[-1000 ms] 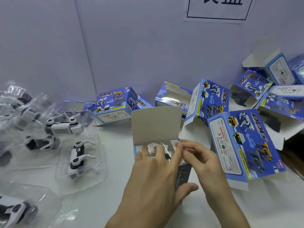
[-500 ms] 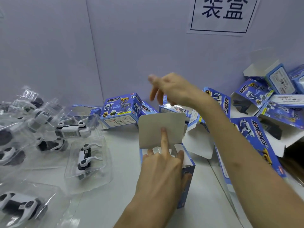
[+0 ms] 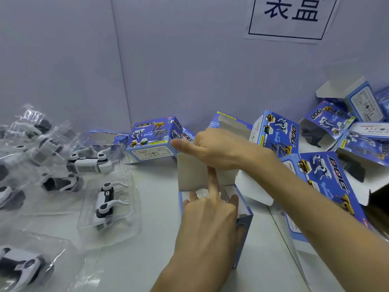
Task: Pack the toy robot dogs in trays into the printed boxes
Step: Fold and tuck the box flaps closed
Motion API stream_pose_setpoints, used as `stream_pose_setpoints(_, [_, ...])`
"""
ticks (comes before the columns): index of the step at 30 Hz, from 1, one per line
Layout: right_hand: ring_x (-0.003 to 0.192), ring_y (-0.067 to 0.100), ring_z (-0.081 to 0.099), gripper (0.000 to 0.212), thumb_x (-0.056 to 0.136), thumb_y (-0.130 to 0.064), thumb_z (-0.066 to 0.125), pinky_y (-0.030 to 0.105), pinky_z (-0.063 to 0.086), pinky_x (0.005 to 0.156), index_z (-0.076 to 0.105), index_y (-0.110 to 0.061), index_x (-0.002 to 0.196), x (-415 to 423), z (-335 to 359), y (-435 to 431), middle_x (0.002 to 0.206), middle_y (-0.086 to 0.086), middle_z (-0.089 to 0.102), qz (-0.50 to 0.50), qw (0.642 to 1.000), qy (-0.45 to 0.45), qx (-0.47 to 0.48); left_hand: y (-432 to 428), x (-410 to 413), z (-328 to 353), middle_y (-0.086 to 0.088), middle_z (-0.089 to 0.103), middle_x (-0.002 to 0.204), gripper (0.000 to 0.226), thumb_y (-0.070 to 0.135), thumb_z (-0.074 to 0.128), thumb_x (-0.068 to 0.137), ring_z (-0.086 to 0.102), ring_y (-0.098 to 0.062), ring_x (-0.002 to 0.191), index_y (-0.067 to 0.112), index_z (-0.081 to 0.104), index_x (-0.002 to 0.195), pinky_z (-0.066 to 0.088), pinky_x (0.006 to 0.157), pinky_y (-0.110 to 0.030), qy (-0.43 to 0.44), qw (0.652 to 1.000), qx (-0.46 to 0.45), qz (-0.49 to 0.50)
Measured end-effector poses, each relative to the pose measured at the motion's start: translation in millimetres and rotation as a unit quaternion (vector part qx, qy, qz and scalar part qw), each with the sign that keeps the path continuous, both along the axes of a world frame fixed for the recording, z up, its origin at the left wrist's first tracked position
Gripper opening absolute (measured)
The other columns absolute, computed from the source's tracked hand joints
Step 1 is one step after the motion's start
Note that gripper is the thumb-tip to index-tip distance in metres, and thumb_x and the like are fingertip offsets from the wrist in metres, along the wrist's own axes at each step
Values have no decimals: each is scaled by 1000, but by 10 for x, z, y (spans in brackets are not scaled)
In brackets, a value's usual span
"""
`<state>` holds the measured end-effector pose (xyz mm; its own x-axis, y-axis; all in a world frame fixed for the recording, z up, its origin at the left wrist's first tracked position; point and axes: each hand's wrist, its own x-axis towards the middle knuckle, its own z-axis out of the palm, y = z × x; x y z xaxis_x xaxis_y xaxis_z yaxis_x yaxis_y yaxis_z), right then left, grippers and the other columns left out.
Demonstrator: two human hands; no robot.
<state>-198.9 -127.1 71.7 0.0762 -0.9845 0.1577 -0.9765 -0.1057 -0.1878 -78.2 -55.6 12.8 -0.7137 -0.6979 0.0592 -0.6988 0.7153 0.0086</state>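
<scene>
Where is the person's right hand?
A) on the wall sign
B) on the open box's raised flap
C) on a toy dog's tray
B: the right hand grips the top of the upright flap of the box the left hand holds.

**Setting:** hand-packing station, workshop type.

**Evidence:**
- Plain white table (image 3: 134, 260), enclosed at the back and left by bare lavender-grey partition walls (image 3: 189, 70).
- Paper sign (image 3: 290, 17) with two large Chinese characters in a ruled frame, fixed to the back wall.
- Left side: batch of clear plastic trays (image 3: 126, 226), each with a white-and-black toy robot dog (image 3: 104, 200).
- Right side and rear: heap of identical blue printed boxes (image 3: 334, 175) marked "DOG", most with flaps open.
- Centre: one open box (image 3: 190, 173), upright, gripped by the left hand (image 3: 210, 216); right hand (image 3: 219, 150) on its raised flap.
</scene>
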Motion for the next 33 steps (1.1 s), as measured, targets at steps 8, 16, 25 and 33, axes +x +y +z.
stream_pose_setpoints(8, [51, 21, 35, 67, 90, -72, 26, 28, 17, 48, 38, -18, 53, 38, -145, 30, 49, -3, 27, 76, 966, 187, -162, -15, 26, -136, -16, 21, 158, 60, 47, 40, 101, 36, -37, 133, 29, 19, 154, 37, 91, -40, 32, 999, -42, -10])
stream_pose_setpoints(16, [47, 28, 36, 67, 92, -69, 14, 28, 26, 54, 27, -18, 51, 33, -187, 165, 49, 0, 26, 86, 950, 235, -184, -25, -4, -212, -16, 35, 152, 84, 30, 67, 92, 31, -44, 138, 27, 13, 156, 35, 104, -46, 5, 997, -83, -2])
stream_pose_setpoints(25, [76, 6, 56, 33, 103, -47, 45, 26, 43, 75, 73, -38, 88, -430, 274, 262, 83, -7, 69, 67, 985, -99, 121, -132, 118, -302, -4, 54, 139, 67, 40, 69, 88, 47, -41, 129, 40, 33, 145, 47, 87, -40, 86, 987, -119, -58])
stream_pose_setpoints(33, [75, 10, 59, 29, 103, -31, 53, 28, 46, 69, 67, -37, 128, -215, -332, 753, 86, -5, 72, 55, 977, -207, 3, -342, 327, -220, 19, 57, 133, 52, 38, 67, 89, 52, -21, 119, 50, 45, 134, 45, 75, -29, 177, 969, -117, -128])
